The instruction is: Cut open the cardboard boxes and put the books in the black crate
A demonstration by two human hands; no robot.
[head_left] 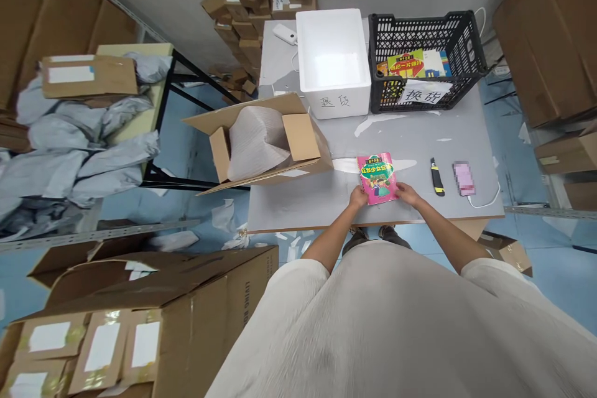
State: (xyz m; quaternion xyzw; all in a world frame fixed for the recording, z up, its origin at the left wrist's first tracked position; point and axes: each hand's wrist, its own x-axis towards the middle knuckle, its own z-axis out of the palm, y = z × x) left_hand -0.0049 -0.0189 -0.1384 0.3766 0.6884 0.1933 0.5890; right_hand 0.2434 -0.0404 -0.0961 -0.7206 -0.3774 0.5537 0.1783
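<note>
While the pink book (377, 178) lies flat on the grey table (303, 199), it is held at its near end by both hands. The left hand (358, 198) is placed at the near left corner, and its fingers are curled onto the edge of the book. The right hand (407, 193) is placed at the near right corner, and its fingers are closed on that edge too. Both bare arms are stretched out from pale sleeves near the bottom of the view.

Just to the right of the book, a small black and yellow knife (437, 178) is seen on the table. A phone (464, 178) is laid beside the knife, further right, and a white cable (485, 199) is plugged into it.

To the left of the book, an open cardboard box (298, 137) is tipped on its side, and white wrapping sheets (254, 140) are stuffed inside it.

At the far side of the table, a white foam box (333, 93) is set, with writing on its front. A black plastic basket (426, 31) is placed right beside it, and colourful books (405, 64) are kept in it. A paper label (423, 93) is hung on the basket front.

Brown boxes (140, 317) are stacked on the floor at the near left.
</note>
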